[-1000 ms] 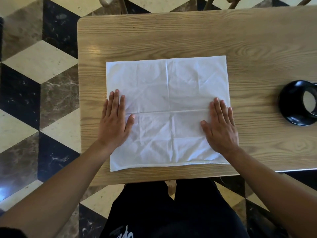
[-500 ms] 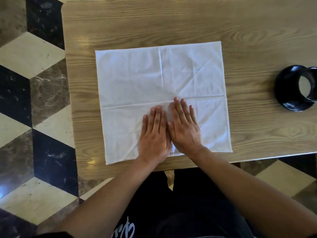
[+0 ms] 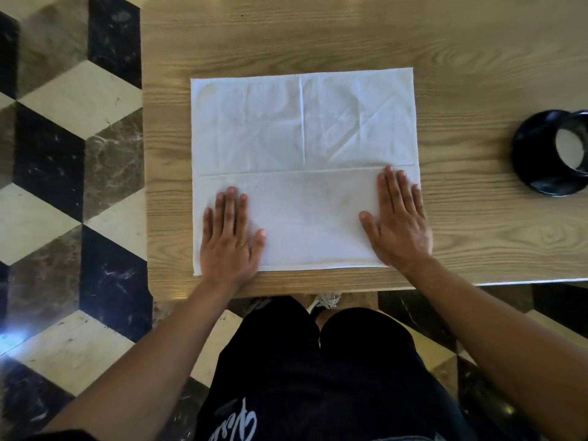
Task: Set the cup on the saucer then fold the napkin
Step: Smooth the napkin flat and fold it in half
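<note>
Shorts (image 3: pixel 318 370), dark with pale lettering, fill the nearest part of our view, above a floor (image 3: pixel 63 202) of black, cream and brown marble tiles. Just past them runs the near edge of the wooden table (image 3: pixel 286 33). Our left hand (image 3: pixel 230 237) lies flat on the white napkin (image 3: pixel 302 128) at its near left corner, fingers straight and together, gripping nothing, with the heel of the palm over the napkin's near hem. Our right hand (image 3: pixel 397 224) lies flat in the same way at the napkin's near right corner, fingers straight and pressing the cloth, its outer edge reaching just past the napkin's right hem onto bare wood.

The napkin is spread open near the middle of the table, its near hem just inside the table's near edge. A straight crease crosses it from left to right just beyond our fingertips, and a second crease runs from that one to the far hem.

Well apart from the napkin, at the table's right side, the black cup (image 3: pixel 569 154) stands on the black saucer (image 3: pixel 534 154), cut by the edge of our view.
</note>
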